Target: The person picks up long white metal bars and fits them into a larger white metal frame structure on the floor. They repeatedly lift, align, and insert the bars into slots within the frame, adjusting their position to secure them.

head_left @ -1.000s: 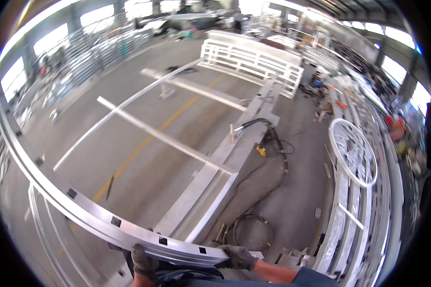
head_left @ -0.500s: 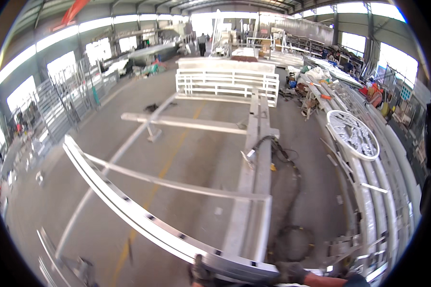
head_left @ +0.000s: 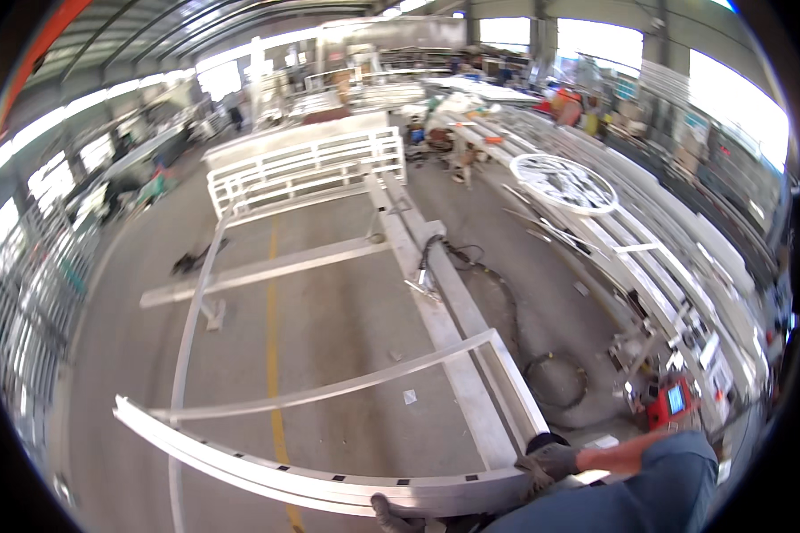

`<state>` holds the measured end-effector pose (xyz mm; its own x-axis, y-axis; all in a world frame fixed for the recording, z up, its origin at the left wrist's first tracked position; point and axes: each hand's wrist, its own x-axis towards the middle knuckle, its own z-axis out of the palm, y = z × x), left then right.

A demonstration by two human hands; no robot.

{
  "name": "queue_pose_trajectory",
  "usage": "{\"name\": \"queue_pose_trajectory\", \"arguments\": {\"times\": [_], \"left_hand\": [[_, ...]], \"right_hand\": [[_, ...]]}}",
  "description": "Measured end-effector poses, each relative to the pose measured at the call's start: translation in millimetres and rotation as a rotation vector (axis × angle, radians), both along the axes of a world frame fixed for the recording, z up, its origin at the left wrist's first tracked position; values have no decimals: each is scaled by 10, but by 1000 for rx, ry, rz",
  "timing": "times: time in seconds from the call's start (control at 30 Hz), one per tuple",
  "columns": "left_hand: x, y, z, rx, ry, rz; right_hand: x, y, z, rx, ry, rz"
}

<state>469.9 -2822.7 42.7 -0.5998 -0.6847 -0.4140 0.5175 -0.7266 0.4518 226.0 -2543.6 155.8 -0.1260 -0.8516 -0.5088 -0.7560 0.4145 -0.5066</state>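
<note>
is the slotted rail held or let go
Held: the left hand grips the slotted rail, and the right hand is on its right end.

Smooth, satin-finish metal beam [head_left: 311,488]

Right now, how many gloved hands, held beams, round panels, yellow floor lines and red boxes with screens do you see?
Gloved hands (left hand, right hand): 2
Held beam: 1
Round panel: 1
Yellow line: 1
Red box: 1
Total: 6
</note>
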Motion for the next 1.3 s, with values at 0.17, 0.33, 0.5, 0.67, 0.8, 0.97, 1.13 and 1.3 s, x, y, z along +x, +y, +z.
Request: {"name": "queue_pose_trajectory", "arguments": {"times": [0.17, 0.33, 0.5, 0.67, 0.8, 0.97, 1.13, 1.3], "left_hand": [[202, -641, 817, -295, -184, 152], [213, -1227, 944, -423, -223, 283], [355, -2005, 734, -628, -361, 151], [223, -3187, 657, 116, -9, 176], [69, -4258, 470, 262, -84, 125], [-221, -5154, -17, 340, -86, 163], [-326, -6244, -271, 392, -127, 86], [-10, -7643, -545, 430, -96, -31]], "right_hand": [[281, -982, 807, -66, -13, 26], [159, -1694, 359, -124, 71, 35], [187, -2464, 325, 24, -57, -64], [270, -3556, 395, 77, -59, -73], [34, -4590, 131, 112, -253, -129], [-23, -5777, 441, 368, -587, -501], [203, -7118, 935, 359, -231, -258], [122, -8106, 3, 451, -536, -523]]}}
